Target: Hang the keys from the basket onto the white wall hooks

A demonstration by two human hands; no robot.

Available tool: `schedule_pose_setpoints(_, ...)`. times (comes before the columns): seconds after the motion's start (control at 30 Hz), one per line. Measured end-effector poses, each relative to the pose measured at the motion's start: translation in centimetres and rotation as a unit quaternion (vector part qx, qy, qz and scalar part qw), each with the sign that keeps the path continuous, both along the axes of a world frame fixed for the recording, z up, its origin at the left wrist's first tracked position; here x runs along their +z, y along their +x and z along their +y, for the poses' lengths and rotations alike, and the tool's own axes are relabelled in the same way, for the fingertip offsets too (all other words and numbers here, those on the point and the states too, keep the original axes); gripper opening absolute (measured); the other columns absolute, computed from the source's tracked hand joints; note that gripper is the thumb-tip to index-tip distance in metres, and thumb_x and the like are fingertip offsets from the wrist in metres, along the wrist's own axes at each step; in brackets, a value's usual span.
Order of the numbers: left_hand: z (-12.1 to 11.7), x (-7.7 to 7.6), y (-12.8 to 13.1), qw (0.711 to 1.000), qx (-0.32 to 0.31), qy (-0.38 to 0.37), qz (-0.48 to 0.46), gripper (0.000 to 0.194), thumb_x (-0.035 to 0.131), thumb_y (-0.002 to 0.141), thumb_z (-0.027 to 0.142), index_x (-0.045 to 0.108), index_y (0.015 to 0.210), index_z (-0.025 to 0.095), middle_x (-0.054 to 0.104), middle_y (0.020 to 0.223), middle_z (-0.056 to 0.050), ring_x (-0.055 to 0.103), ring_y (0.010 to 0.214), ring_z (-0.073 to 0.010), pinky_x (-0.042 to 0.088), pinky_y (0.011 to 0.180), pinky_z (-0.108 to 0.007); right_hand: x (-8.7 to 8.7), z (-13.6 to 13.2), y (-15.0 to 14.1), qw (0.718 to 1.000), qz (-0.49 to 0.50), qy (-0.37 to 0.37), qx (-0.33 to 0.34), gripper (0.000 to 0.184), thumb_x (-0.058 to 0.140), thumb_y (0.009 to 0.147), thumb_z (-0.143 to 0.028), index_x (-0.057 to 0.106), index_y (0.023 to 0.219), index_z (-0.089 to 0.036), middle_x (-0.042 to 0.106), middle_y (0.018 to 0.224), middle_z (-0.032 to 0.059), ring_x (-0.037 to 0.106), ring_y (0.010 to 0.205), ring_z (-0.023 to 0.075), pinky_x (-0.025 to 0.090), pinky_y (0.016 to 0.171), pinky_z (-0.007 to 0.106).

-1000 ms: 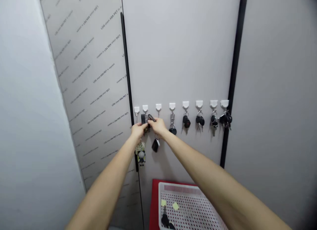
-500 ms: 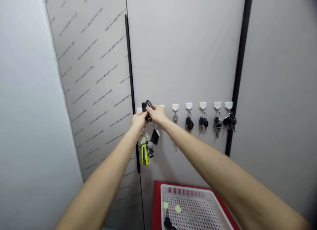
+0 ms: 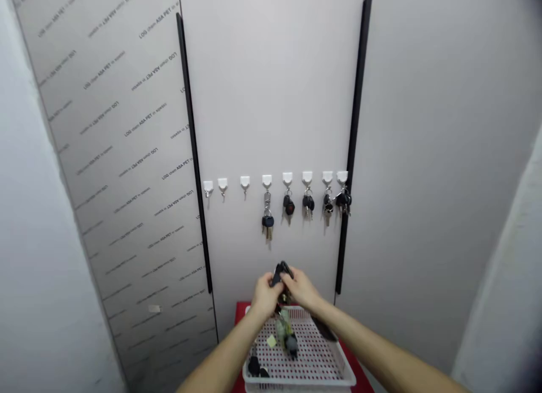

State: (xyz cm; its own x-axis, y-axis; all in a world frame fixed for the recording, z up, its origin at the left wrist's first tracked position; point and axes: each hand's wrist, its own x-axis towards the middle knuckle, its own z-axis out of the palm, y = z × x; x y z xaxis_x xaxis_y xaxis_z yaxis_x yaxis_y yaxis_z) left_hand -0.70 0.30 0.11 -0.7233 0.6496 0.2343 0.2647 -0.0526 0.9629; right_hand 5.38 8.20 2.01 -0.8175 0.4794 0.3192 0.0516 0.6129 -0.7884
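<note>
My left hand (image 3: 266,296) and my right hand (image 3: 300,287) are close together above a white plastic basket (image 3: 298,380), both closed. My left hand pinches the black strap of a bunch of keychains (image 3: 277,273); my right hand grips its black carabiner (image 3: 287,269). Below my fingers dangle a blurred pale green charm (image 3: 281,328) and a small grey figure (image 3: 291,343). A dark, blurred fob (image 3: 324,328) hangs under my right wrist. Inside the basket lie a black-headed key (image 3: 254,365) and a yellow paper square (image 3: 271,341).
Several white adhesive hooks (image 3: 266,180) run in a row across the pale panel. Key bunches hang on those to the right, including one black-headed bunch (image 3: 267,221) on a clip. Long black handles (image 3: 195,156) border the panel. The basket stands on a red surface (image 3: 359,376).
Both my hands have come down from the left-hand hooks to above the basket, carrying the keychains with them. The hooks at the left now show. The view has shifted too.
</note>
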Motion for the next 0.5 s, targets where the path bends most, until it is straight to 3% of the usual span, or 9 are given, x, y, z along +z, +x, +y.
schedule_pose_setpoints(0.07,-0.2,-1.4,-0.1,0.994,-0.038,-0.098,0.018,0.010,0.049,0.054,0.017,0.051,0.061,0.011,0.052,0.054,0.001,0.045,0.051,-0.0088,0.035,0.050,-0.020,-1.6,0.5,0.9,0.998,-0.062,0.015,0.027,0.022,0.030,0.064,-0.023,0.049,0.063,-0.011,0.051,0.056,0.0017,0.044,0.052,0.0100,0.033,0.049,0.021)
schedule_pose_setpoints(0.1,-0.3,-1.3,-0.3,0.988,-0.039,-0.147,0.032,0.013,0.050,0.052,0.015,0.052,0.064,0.010,0.053,0.057,0.000,0.047,0.054,-0.0102,0.036,0.052,-0.021,-1.8,0.7,1.2,0.994,-0.096,0.023,0.042,0.022,0.031,0.064,-0.022,0.050,0.061,-0.011,0.051,0.054,0.0015,0.044,0.050,0.0100,0.033,0.048,0.021)
schedule_pose_setpoints(0.17,-0.4,0.4,-1.1,0.977,0.016,-0.199,0.074,0.024,0.054,0.049,0.015,0.052,0.073,0.010,0.055,0.068,-0.004,0.049,0.064,-0.0134,0.037,0.059,-0.024,-0.9,1.2,1.5,0.989,-0.126,0.042,0.064,0.020,0.035,0.062,-0.022,0.051,0.060,-0.011,0.052,0.053,0.0019,0.045,0.050,0.0108,0.035,0.049,0.022)
schedule_pose_setpoints(0.27,0.1,5.6,-2.1,0.958,0.186,-0.131,0.175,0.040,0.052,0.055,0.022,0.044,0.092,0.012,0.049,0.092,-0.009,0.046,0.083,-0.0156,0.034,0.071,-0.025,3.4,2.0,0.9,0.995,0.025,0.093,-0.021,0.024,0.040,0.061,-0.024,0.053,0.077,-0.012,0.056,0.074,0.0060,0.049,0.068,0.0140,0.037,0.063,0.026)
schedule_pose_setpoints(0.33,0.9,9.0,-2.3,0.931,0.267,-0.079,0.235,0.046,0.051,0.057,0.029,0.037,0.099,0.015,0.045,0.099,-0.009,0.042,0.091,-0.0160,0.032,0.075,-0.027,7.0,2.3,-0.1,0.969,0.176,0.137,-0.110,0.033,0.040,0.063,-0.027,0.047,0.092,-0.013,0.051,0.092,0.0086,0.045,0.083,0.0159,0.035,0.072,0.029)
schedule_pose_setpoints(0.4,2.0,11.4,-2.2,0.909,0.312,-0.069,0.266,0.049,0.051,0.056,0.033,0.036,0.100,0.017,0.044,0.100,-0.009,0.040,0.094,-0.0180,0.031,0.075,-0.029,10.0,2.3,-1.4,0.940,0.250,0.174,-0.155,0.040,0.040,0.063,-0.027,0.040,0.101,-0.014,0.045,0.101,0.0097,0.040,0.092,0.0174,0.033,0.077,0.031)
schedule_pose_setpoints(0.5,3.3,12.8,-1.7,0.915,0.308,-0.080,0.249,0.037,0.049,0.058,0.029,0.040,0.092,0.018,0.050,0.091,-0.009,0.045,0.087,-0.0192,0.033,0.069,-0.030,12.2,2.1,-3.0,0.926,0.240,0.187,-0.222,0.042,0.042,0.061,-0.026,0.038,0.101,-0.014,0.046,0.097,0.0103,0.038,0.093,0.0203,0.031,0.077,0.033)
